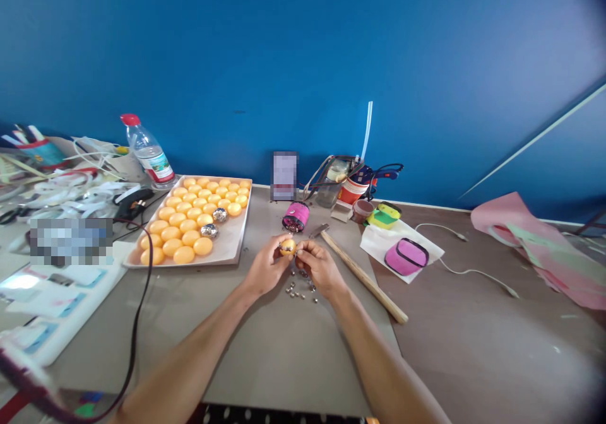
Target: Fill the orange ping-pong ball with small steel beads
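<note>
My left hand (266, 265) is closed round an orange ball (287, 245), which looks like a ping-pong ball with silver pieces on part of its surface. Fingertips of my right hand (319, 265) are pinched together at the ball's right side; whatever sits between them is too small to make out. Several small shiny silver beads (296, 294) lie loose on the table just below my hands. Behind the ball, a pink pouch (298, 212) rests on its side, its mouth showing more small shiny pieces.
To the left, a white tray (230, 247) holds rows of orange balls (173, 247) and two silver-covered balls (209, 230). A wooden-handled tool (364, 276) lies on the right, near a second pink pouch (406, 257) on paper. A bottle (151, 156) and cluttered cables stand farther left.
</note>
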Motion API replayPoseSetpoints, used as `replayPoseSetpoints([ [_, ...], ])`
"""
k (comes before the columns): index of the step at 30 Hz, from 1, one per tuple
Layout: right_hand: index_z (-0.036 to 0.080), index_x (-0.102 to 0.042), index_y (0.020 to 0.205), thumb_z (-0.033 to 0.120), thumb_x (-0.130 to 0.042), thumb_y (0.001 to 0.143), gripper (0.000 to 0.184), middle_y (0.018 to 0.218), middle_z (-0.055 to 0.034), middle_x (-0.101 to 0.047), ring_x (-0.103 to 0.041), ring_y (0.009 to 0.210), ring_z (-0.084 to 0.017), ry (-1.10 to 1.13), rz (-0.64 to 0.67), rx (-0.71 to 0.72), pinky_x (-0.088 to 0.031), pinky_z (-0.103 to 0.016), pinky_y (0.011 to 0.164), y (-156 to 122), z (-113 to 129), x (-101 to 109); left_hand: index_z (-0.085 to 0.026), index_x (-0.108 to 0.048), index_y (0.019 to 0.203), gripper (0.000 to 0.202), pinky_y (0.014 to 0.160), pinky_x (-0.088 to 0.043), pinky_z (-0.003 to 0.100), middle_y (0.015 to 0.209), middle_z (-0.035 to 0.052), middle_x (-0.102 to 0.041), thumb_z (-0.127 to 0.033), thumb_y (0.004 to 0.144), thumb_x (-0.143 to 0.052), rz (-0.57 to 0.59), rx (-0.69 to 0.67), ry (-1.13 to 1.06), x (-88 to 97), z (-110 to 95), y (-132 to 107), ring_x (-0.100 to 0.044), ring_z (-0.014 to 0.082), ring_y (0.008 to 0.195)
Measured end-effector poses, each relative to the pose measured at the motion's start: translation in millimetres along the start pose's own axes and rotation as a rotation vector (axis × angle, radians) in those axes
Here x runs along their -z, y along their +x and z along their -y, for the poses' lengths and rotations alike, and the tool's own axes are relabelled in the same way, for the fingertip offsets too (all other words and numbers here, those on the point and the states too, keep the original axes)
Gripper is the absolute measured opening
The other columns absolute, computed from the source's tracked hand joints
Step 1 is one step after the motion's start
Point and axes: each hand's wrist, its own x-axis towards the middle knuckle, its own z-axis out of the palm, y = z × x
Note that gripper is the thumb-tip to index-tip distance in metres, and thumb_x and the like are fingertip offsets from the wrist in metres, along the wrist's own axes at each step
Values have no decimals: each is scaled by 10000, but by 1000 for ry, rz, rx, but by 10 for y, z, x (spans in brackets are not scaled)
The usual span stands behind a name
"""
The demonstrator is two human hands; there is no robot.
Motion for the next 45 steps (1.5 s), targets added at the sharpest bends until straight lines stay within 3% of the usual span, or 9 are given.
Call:
replayPoseSetpoints([
  [7, 189, -543, 701, 346, -719, 622, 249, 509, 51, -520, -437, 476, -84, 136, 55, -92, -316, -207, 497, -32, 100, -44, -161, -527, 1184, 386, 894, -475, 358, 1158, 117, -591, -299, 824, -551, 16, -40, 11, 4, 0, -2, -575, 215, 1037],
  [17, 193, -558, 674, 352, -770, 565, 287, 529, 45, -524, -465, 497, -94, 195, 76, -109, -366, -218, 514, -46, 145, -54, -180, -531, 1202, 376, 890, -465, 343, 1129, 110, -585, -290, 843, -525, 9, -150, 94, 22, -36, -11, -557, 208, 1040],
  [45, 180, -593, 701, 331, -781, 617, 255, 577, 27, -577, -504, 534, -89, 260, 204, -93, -396, -210, 557, -48, 142, 6, -174, -505, 1250, 384, 924, -425, 349, 1127, 116, -567, -270, 879, -477, 11, -291, 215, 62, -73, -32, -530, 212, 1063],
])
